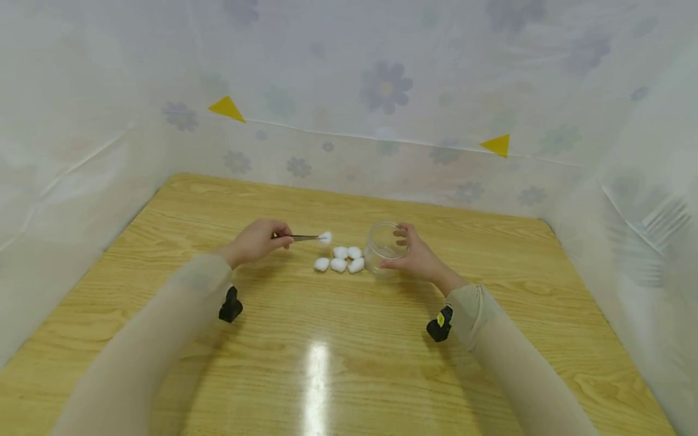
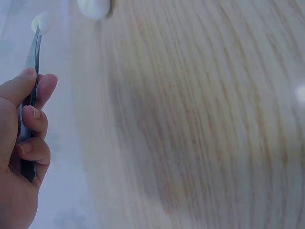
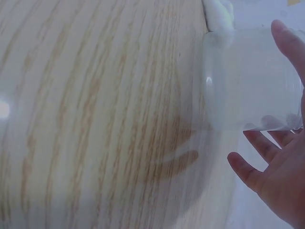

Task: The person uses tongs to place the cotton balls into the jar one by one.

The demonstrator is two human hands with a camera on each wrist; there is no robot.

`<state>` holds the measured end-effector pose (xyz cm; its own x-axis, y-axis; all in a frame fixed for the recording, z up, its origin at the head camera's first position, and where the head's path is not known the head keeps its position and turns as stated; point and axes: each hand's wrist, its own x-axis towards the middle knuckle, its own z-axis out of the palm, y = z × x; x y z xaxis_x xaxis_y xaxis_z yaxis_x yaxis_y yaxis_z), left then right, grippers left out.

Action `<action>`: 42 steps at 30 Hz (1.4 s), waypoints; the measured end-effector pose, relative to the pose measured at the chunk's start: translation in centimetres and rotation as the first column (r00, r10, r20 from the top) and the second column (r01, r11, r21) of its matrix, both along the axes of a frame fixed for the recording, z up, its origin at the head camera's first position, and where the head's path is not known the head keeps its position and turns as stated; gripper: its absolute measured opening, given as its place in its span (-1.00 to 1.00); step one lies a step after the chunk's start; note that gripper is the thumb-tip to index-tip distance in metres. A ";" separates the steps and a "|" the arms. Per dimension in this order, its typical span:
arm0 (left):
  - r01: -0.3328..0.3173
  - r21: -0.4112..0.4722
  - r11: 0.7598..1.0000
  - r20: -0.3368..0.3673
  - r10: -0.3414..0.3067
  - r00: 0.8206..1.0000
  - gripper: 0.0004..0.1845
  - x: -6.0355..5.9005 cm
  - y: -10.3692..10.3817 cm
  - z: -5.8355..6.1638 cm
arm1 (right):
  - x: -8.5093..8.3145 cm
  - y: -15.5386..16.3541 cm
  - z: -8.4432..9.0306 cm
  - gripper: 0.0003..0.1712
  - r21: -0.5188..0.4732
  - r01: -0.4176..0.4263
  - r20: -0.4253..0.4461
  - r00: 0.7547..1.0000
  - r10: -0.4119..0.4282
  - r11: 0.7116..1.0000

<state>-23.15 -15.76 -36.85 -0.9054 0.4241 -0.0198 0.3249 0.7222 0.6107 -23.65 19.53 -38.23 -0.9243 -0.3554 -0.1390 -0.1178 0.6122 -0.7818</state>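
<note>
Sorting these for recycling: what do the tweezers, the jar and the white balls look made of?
Tweezers: thin, grey, shiny, probably steel. Jar: see-through with glints, clear plastic or glass, cannot tell which. White balls: matte, fluffy, likely cotton.

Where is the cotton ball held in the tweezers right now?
In the head view, the cotton ball sits at the tip of the tweezers pinched by the left hand, just left of the loose cotton balls and the clear jar.
</note>
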 end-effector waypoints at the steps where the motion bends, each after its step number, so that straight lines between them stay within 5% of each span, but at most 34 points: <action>1: 0.001 0.000 1.000 -0.002 -0.001 1.000 -0.77 0.0 0.0 0.1 | 0.0 0.0 0.0 0.14 -0.001 0.000 0.001 1.000 0.000 1.000; 27: 0.042 0.007 0.999 -0.073 -0.041 0.997 -0.83 -0.5 1.6 3.7 | -0.1 0.3 0.1 0.12 -0.018 -0.007 0.022 1.000 0.007 1.000; 36: 0.057 0.011 0.998 -0.075 -0.055 0.996 -0.81 -0.9 2.5 4.4 | 1.6 -0.8 2.9 0.03 -0.028 -0.023 0.047 0.999 0.024 0.999; 42: 0.049 -0.004 0.999 -0.070 -0.050 0.996 -0.80 -1.0 3.4 5.0 | 2.0 -1.0 3.2 0.02 -0.042 -0.016 0.047 0.999 0.018 0.999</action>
<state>-24.18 -12.34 -31.81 -0.8825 0.4685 0.0415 0.4021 0.7057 0.5834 -21.67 18.54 -35.05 -0.9109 -0.3773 -0.1671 -0.0902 0.5772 -0.8116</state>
